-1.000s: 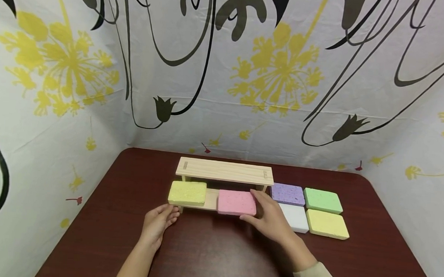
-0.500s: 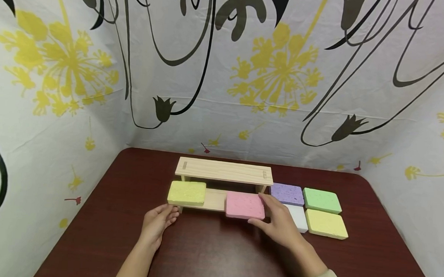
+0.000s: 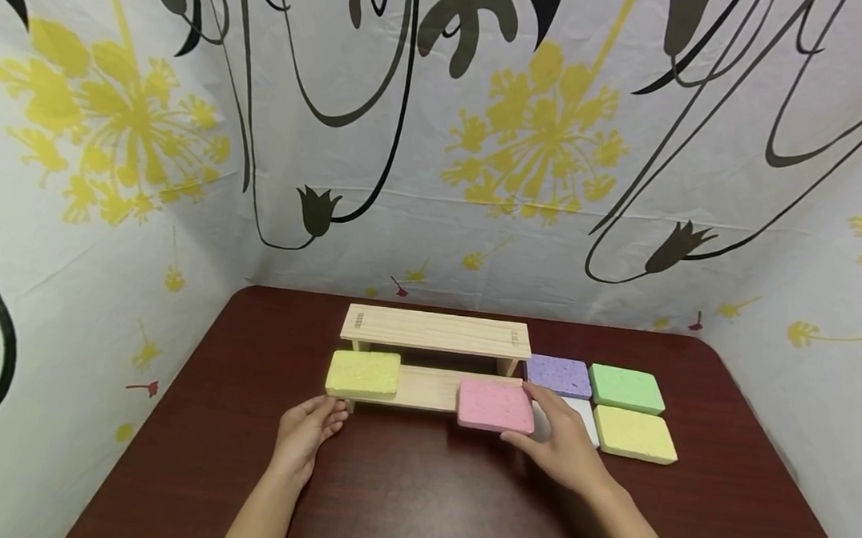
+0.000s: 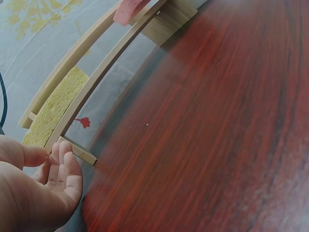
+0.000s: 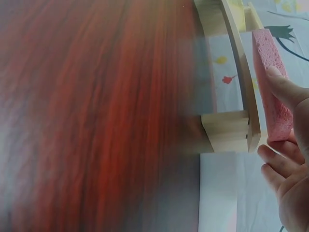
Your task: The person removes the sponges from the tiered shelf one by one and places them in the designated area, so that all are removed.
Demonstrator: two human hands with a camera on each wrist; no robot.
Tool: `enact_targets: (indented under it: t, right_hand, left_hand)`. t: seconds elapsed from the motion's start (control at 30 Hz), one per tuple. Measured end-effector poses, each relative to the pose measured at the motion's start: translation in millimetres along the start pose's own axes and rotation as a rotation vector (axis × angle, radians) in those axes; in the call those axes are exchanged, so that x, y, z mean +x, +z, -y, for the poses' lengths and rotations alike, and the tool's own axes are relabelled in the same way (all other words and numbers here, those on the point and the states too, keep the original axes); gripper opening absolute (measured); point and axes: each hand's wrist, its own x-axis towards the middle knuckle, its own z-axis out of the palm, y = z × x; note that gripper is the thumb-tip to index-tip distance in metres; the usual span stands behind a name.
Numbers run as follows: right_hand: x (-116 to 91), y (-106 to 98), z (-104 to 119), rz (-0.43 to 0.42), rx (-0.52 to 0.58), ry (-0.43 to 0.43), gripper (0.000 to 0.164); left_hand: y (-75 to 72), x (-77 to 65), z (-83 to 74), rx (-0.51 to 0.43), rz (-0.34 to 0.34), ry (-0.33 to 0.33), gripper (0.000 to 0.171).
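My right hand (image 3: 566, 447) grips a pink sponge (image 3: 496, 407) by its right end, thumb at the front and fingers behind. The sponge is over the right end of the lower step of a two-step wooden stand (image 3: 426, 387). In the right wrist view the thumb presses the porous edge of the pink sponge (image 5: 265, 58). At the stand's front left corner, my left hand (image 3: 307, 432) pinches the lower board between thumb and fingertips, as the left wrist view also shows. Beside it a yellow sponge (image 3: 363, 374) lies on the left end of that step.
Right of the stand, on the dark red table (image 3: 407, 493), lie a purple sponge (image 3: 559, 376), a green sponge (image 3: 626, 389), a second yellow sponge (image 3: 635, 434) and a white block (image 3: 585, 416), partly hidden by my right hand. Patterned cloth (image 3: 378, 154) surrounds the table's back and sides.
My right hand has slid the pink sponge rightward and slightly nearer along the lower step, to its right end. The left hand and the first yellow sponge stay put.
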Motion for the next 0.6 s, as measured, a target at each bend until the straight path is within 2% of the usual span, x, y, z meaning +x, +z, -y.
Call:
enact_targets:
  t: [0.27,0.6]
  right_hand:
    - [-8,-9,-6,-0.031,-0.047,-0.007,0.082]
    - [-20,-17,-15,-0.045,-0.021,-0.012,0.081]
  left_hand:
    - [0.9,-0.5,-0.4,-0.006,-0.006,0.002,0.043]
    - [2.0,-1.1,-0.3,-0.004,-0.005,0.007,0.042]
